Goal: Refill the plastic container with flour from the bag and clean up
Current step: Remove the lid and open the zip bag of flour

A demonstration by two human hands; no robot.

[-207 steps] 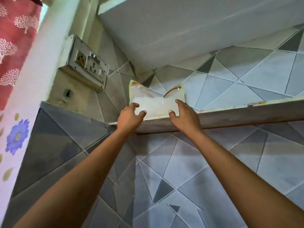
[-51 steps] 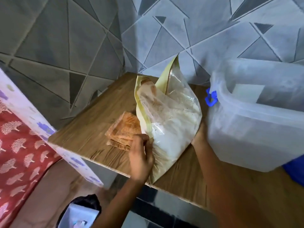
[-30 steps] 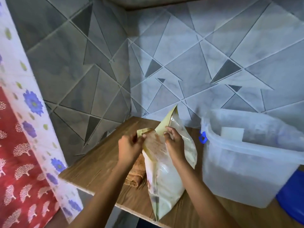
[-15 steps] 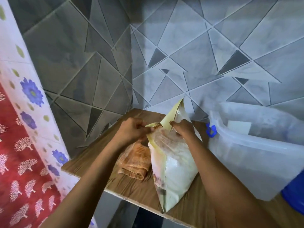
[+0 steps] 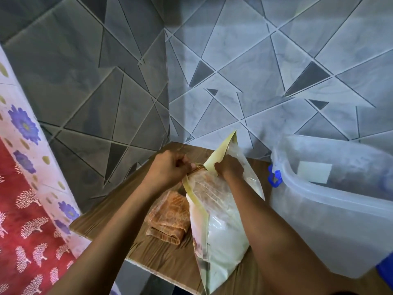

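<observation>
A clear plastic flour bag with yellow edges stands upright on the wooden table, its lower half filled with white flour. My left hand pinches the bag's top at its left side, and my right hand grips the top at its right side, just below a raised yellow corner. To the right of the bag stands a large translucent plastic container with no lid on and a blue clip on its left rim.
A folded orange cloth lies on the table left of the bag. Grey tiled walls meet in a corner behind. A red and floral curtain hangs at the left. A blue object shows at the right edge. The table's front edge is close.
The bag came down from a high shelf onto the table. In the last second both hands stayed on its top and pulled slightly apart; the view shifted a little closer.
</observation>
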